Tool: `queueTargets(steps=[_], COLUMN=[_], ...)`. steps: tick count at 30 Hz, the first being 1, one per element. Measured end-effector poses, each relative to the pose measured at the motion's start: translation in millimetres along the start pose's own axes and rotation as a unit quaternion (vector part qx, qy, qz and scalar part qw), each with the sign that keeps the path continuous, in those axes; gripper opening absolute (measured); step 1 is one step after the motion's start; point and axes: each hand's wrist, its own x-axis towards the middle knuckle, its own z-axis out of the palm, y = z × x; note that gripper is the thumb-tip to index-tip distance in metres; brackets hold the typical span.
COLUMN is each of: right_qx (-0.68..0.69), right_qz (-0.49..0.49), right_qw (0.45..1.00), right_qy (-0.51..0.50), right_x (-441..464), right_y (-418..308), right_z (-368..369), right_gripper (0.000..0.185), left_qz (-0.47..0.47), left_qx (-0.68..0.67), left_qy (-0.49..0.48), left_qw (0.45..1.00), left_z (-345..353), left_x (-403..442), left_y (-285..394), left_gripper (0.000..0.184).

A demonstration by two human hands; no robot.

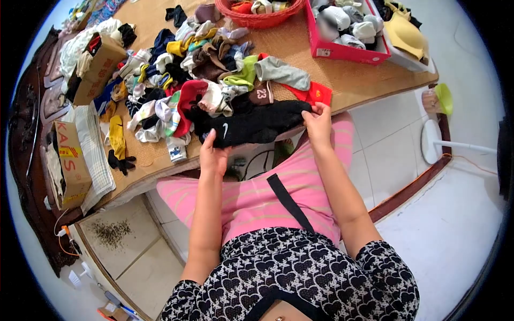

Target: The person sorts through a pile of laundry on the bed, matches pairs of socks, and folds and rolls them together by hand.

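Note:
Stretched out sideways between my two hands is a long black sock [257,124] with a white swoosh mark. My left hand [213,155] pinches its left part from below, near the mark. At the other end, my right hand [319,125] grips the sock between thumb and fingers. Behind it lies a big mixed heap of socks [198,61]. A grey sock [282,73], a yellow-green sock [244,74] and a brown sock marked 23 [262,94] are closest, with a red piece of cloth [316,95] beside my right hand.
A pink box [348,54] of rolled socks and a red basket [259,20] stand at the back. A beige bra [406,35] lies in a white container at the far right. Cardboard boxes [75,168] line the left side. My crossed legs [257,200] are below the mat-covered edge.

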Motion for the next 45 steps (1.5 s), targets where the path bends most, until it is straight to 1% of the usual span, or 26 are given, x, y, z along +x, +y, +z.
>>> queueTargets(steps=[2, 4, 6, 8, 11, 12, 14, 15, 16, 18, 19, 23, 25, 26, 29, 30, 33, 35, 36, 38, 39, 40, 42, 43, 44, 45], right_qx=[0.082, 0.069, 0.057, -0.011, 0.035, 0.035, 0.105, 0.123, 0.123, 0.212, 0.232, 0.219, 0.201, 0.201, 0.263, 0.272, 0.268, 0.28, 0.28, 0.302, 0.301, 0.293, 0.286, 0.255, 0.224, 0.176], right_qz=[0.135, 0.133, 0.132, 0.08, 0.099, 0.098, 0.131, 0.138, 0.14, 0.278, 0.29, 0.317, 0.266, 0.265, 0.184, 0.201, 0.203, 0.206, 0.205, 0.178, 0.178, 0.151, 0.124, 0.068, 0.011, -0.025], right_qw=[0.987, 0.987, 0.988, 0.989, 0.981, 0.981, 0.972, 0.968, 0.969, 0.924, 0.914, 0.911, 0.925, 0.925, 0.943, 0.937, 0.937, 0.933, 0.933, 0.926, 0.926, 0.931, 0.935, 0.941, 0.941, 0.933], right_qy=[-0.04, -0.048, -0.055, -0.122, -0.162, -0.163, -0.163, -0.167, -0.164, -0.157, -0.163, -0.146, -0.184, -0.184, -0.086, -0.086, -0.091, -0.097, -0.098, -0.137, -0.14, -0.154, -0.171, -0.213, -0.255, -0.314], right_x=[-6, -3, 6, 17, 2, -2, -6, -6, -5, -2, -3, -2, 2, 6, 18, 19, 14, 8, 6, 3, 1, -1, -9, -17, -24, -31], right_y=[-31, -25, -6, 21, 7, 2, -6, -9, -11, -20, -26, -28, -16, -10, 0, -1, 1, -5, -9, -17, -23, -28, -46, -62, -73, -76], right_z=[-5, -4, -3, 1, -1, -3, -5, -10, -13, -19, -21, -17, -12, -13, -17, -19, -17, -15, -15, -15, -16, -17, -19, -22, -24, -28], right_gripper=[0.047, 0.043, 0.039, 0.032, 0.027, 0.027, 0.027, 0.025, 0.025, 0.025, 0.025, 0.022, 0.016, 0.016, 0.019, 0.018, 0.021, 0.026, 0.026, 0.031, 0.031, 0.032, 0.032, 0.033, 0.035, 0.037], left_qz=[0.035, 0.017, -0.019, -0.078, -0.137, -0.135, -0.134, -0.13, -0.133, -0.129, -0.125, -0.096, -0.085, -0.085, -0.033, -0.032, -0.062, -0.137, -0.137, -0.223, -0.233, -0.231, -0.289, -0.264, -0.263, -0.269], left_qx=[-0.182, -0.23, -0.184, -0.057, 0.084, 0.084, 0.072, 0.062, 0.064, 0.124, 0.143, 0.145, 0.109, 0.109, 0.115, 0.115, 0.123, 0.118, 0.117, 0.155, 0.202, 0.2, 0.223, 0.227, 0.225, 0.119], left_qy=[0.001, 0.009, 0.016, 0.03, 0.06, 0.06, 0.035, 0.064, 0.064, 0.046, 0.032, 0.016, 0.005, 0.005, 0.025, 0.026, 0.022, 0.013, 0.013, -0.046, -0.057, -0.055, -0.119, -0.16, -0.158, -0.185], left_qw=[0.983, 0.973, 0.983, 0.995, 0.985, 0.985, 0.988, 0.987, 0.987, 0.983, 0.981, 0.985, 0.99, 0.99, 0.992, 0.992, 0.99, 0.983, 0.984, 0.961, 0.95, 0.951, 0.923, 0.924, 0.925, 0.938], left_z=[15, 26, 30, 34, 79, 79, 76, 75, 72, 65, 63, 68, 70, 68, 55, 54, 52, 48, 46, 42, 53, 54, 52, 51, 51, 55], left_x=[-10, -19, -24, -18, -35, -31, -22, -21, -20, -22, -24, -33, -36, -36, -35, -37, -37, -35, -34, -34, -45, -47, -48, -49, -48, -48], left_y=[-1, -12, -34, -76, -73, -74, -80, -82, -83, -80, -77, -69, -67, -66, -66, -65, -65, -67, -68, -68, -60, -56, -50, -51, -50, -45], left_gripper=[0.033, 0.029, 0.03, 0.036, 0.046, 0.046, 0.044, 0.036, 0.036, 0.028, 0.024, 0.023, 0.021, 0.021, 0.021, 0.021, 0.02, 0.027, 0.027, 0.033, 0.043, 0.043, 0.05, 0.063, 0.063, 0.068])
